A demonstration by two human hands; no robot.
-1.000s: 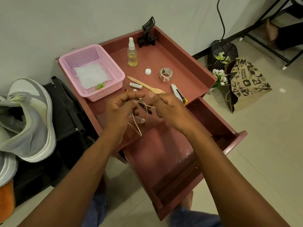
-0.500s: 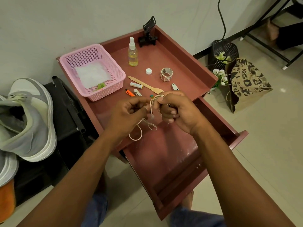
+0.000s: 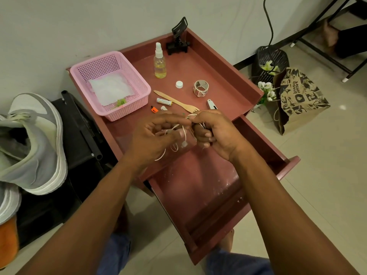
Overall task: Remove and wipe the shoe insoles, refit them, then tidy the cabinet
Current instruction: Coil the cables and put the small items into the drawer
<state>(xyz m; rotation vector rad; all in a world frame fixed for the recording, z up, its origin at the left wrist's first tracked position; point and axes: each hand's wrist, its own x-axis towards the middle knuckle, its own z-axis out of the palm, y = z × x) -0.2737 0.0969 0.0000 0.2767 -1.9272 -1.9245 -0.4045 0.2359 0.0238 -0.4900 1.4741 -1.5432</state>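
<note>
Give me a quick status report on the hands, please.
Left hand and right hand both gripping cord. Drawer open below. Nothing blocking.

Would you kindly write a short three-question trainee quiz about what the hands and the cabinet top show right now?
1. True or false: the drawer is pulled open.
2. What do the left hand and right hand hold between them? A) cord B) wooden fork C) spray bottle
3. Fill in: the white cloth lies in the pink ____.

Key: 1 true; 2 A; 3 basket.
</note>
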